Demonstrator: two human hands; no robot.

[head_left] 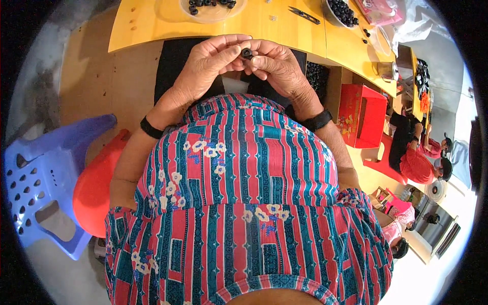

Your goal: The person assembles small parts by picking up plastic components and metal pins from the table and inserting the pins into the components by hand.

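A small black ring-shaped part (247, 53) is pinched between my two hands, just off the near edge of the yellow table (168, 23). Thumb and fingers of my left hand (212, 60) grip it from the left. From the other side, my right hand (277, 63) holds it with thumb and fingertips. The part's round opening faces up toward me. Beyond my hands, a clear shallow bowl (213, 16) holds several similar black parts. Small black scissors (304, 15) lie on the table to the right of it.
A bowl full of black parts (341, 12) stands at the far right, near a pink package (376, 11) and a metal cup (387, 71). A red box (358, 116) is below the table. Blue (46, 183) and red stools (96, 193) stand left. People sit at the right.
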